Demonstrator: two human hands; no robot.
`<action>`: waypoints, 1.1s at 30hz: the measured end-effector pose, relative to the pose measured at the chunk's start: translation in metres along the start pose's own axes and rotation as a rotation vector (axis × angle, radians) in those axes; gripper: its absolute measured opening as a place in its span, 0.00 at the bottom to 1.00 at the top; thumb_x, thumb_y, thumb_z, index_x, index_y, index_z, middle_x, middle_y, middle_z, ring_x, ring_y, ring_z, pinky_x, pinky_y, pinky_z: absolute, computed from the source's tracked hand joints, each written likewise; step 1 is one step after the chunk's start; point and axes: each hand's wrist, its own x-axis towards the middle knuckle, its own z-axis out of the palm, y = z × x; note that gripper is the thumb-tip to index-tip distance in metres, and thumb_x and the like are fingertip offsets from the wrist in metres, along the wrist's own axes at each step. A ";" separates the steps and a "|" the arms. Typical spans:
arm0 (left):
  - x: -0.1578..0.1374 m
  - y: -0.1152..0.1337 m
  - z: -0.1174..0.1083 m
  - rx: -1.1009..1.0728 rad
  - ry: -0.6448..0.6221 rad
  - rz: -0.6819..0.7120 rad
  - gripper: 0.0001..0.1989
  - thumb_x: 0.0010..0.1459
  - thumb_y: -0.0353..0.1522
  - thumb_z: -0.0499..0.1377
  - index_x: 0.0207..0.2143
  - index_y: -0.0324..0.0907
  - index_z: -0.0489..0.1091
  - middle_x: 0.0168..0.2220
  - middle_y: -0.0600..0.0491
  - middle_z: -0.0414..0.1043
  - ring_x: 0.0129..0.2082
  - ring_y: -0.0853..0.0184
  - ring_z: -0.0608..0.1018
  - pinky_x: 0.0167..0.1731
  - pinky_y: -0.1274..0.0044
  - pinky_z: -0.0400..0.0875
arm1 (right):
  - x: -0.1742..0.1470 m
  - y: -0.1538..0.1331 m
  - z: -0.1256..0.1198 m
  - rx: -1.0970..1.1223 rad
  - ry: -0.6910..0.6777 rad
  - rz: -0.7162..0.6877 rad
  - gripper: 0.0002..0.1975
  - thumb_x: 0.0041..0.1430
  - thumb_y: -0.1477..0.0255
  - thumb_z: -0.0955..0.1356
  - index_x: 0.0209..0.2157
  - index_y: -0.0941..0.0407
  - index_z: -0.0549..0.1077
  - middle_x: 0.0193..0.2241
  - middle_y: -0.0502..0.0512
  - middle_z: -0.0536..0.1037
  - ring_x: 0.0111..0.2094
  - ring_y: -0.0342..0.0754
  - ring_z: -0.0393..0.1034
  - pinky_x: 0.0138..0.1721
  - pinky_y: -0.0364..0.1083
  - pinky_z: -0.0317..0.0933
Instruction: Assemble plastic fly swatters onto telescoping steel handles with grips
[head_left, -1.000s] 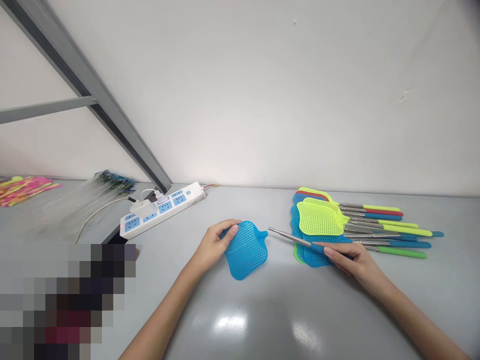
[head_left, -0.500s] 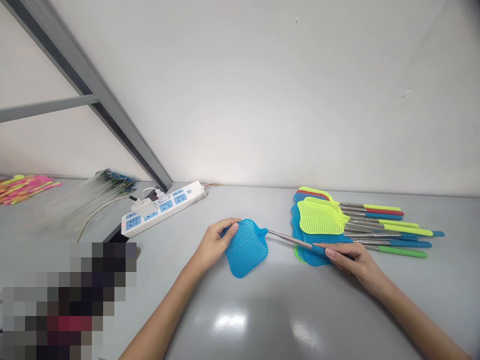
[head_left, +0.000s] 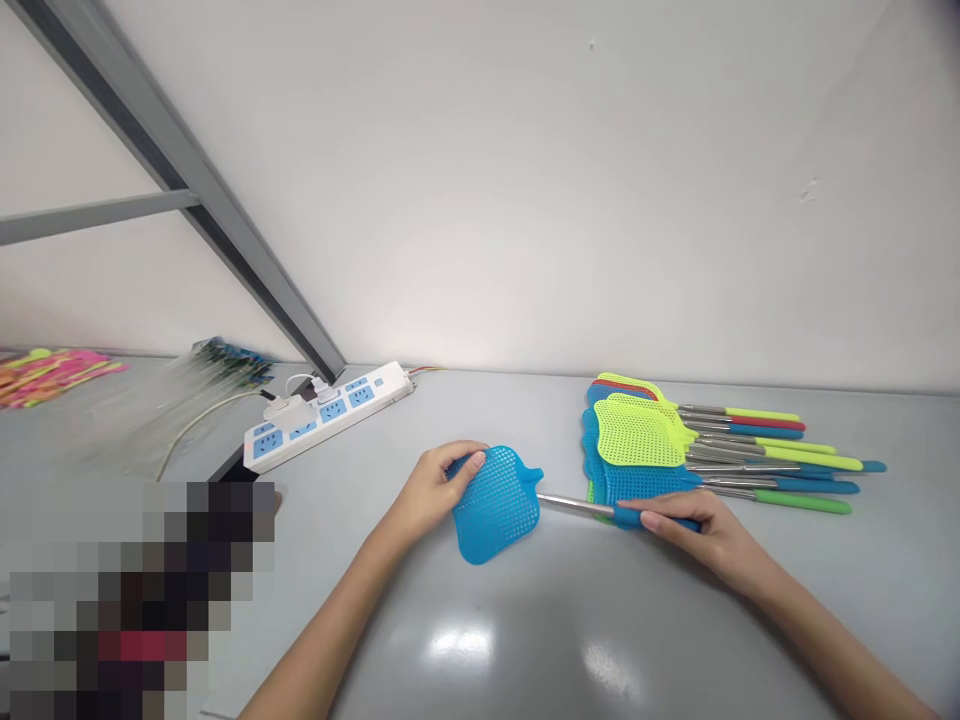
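My left hand point(head_left: 442, 490) pinches the upper left edge of a blue perforated fly swatter head point(head_left: 496, 510), thumb on top. The head's short neck point(head_left: 531, 474) points right. In my right hand point(head_left: 694, 525) is a blue-gripped fly swatter handle point(head_left: 630, 516) with a thin metal rod point(head_left: 574, 504) pointing left. The rod's tip lies just below the neck, by the head's right edge, out of line with it. I cannot tell whether tip and head touch. Behind my right hand lies a pile of swatters, with a yellow swatter point(head_left: 641, 432) on top and blue swatters point(head_left: 637, 485) beneath.
A white power strip point(head_left: 330, 415) with plugs and a cable lies on the grey table point(head_left: 540, 640) to the left. Clear plastic bags point(head_left: 150, 410) and pink and yellow pieces point(head_left: 64, 375) sit farther left. A metal post point(head_left: 240, 240) slants down to the table's back edge.
The rod's tip has gone from the neck to a spot below it, by the head's edge. My right hand has lowered the handle slightly; the head has shifted slightly down and right.
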 end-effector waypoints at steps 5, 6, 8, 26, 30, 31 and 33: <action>0.001 -0.002 -0.004 0.008 0.021 -0.017 0.16 0.53 0.39 0.50 0.38 0.41 0.70 0.39 0.51 0.72 0.37 0.63 0.72 0.37 0.76 0.65 | 0.002 0.011 -0.004 0.077 0.146 0.039 0.17 0.51 0.61 0.63 0.37 0.56 0.75 0.12 0.50 0.66 0.17 0.43 0.59 0.20 0.42 0.55; 0.002 -0.003 -0.004 0.014 0.021 -0.018 0.16 0.53 0.39 0.50 0.38 0.41 0.71 0.39 0.51 0.72 0.37 0.63 0.72 0.37 0.76 0.65 | 0.002 0.013 -0.005 0.095 0.143 0.038 0.18 0.51 0.61 0.63 0.37 0.57 0.75 0.10 0.48 0.61 0.15 0.41 0.55 0.18 0.41 0.52; 0.001 -0.003 -0.004 0.024 0.016 -0.015 0.15 0.53 0.39 0.50 0.37 0.41 0.71 0.37 0.51 0.72 0.37 0.64 0.72 0.37 0.76 0.65 | 0.003 0.013 -0.005 0.109 0.129 0.034 0.18 0.51 0.62 0.63 0.37 0.58 0.75 0.09 0.46 0.56 0.15 0.39 0.51 0.17 0.41 0.49; 0.000 -0.001 -0.003 0.011 0.013 -0.018 0.16 0.54 0.39 0.49 0.39 0.41 0.70 0.40 0.51 0.71 0.37 0.64 0.72 0.37 0.76 0.65 | 0.001 0.005 -0.003 0.084 0.099 0.059 0.16 0.49 0.61 0.64 0.34 0.55 0.76 0.12 0.51 0.67 0.23 0.49 0.64 0.25 0.45 0.57; 0.001 0.000 -0.003 0.016 0.012 -0.024 0.16 0.54 0.39 0.49 0.38 0.41 0.70 0.39 0.51 0.71 0.37 0.65 0.72 0.36 0.77 0.65 | 0.002 0.007 -0.003 0.088 0.097 0.055 0.16 0.49 0.61 0.64 0.35 0.55 0.76 0.12 0.50 0.67 0.23 0.48 0.64 0.25 0.44 0.57; 0.001 0.000 -0.003 0.016 0.014 -0.022 0.16 0.54 0.38 0.49 0.38 0.41 0.70 0.39 0.51 0.71 0.37 0.65 0.72 0.36 0.77 0.65 | 0.002 0.007 -0.003 0.088 0.099 0.056 0.16 0.49 0.61 0.64 0.35 0.55 0.76 0.12 0.51 0.67 0.23 0.48 0.64 0.24 0.44 0.57; 0.002 -0.001 -0.004 0.017 0.019 -0.015 0.15 0.54 0.38 0.49 0.38 0.41 0.70 0.39 0.51 0.71 0.36 0.65 0.72 0.36 0.77 0.65 | 0.002 0.007 -0.003 0.080 0.099 0.059 0.16 0.49 0.61 0.64 0.34 0.54 0.76 0.12 0.51 0.68 0.23 0.48 0.65 0.24 0.44 0.57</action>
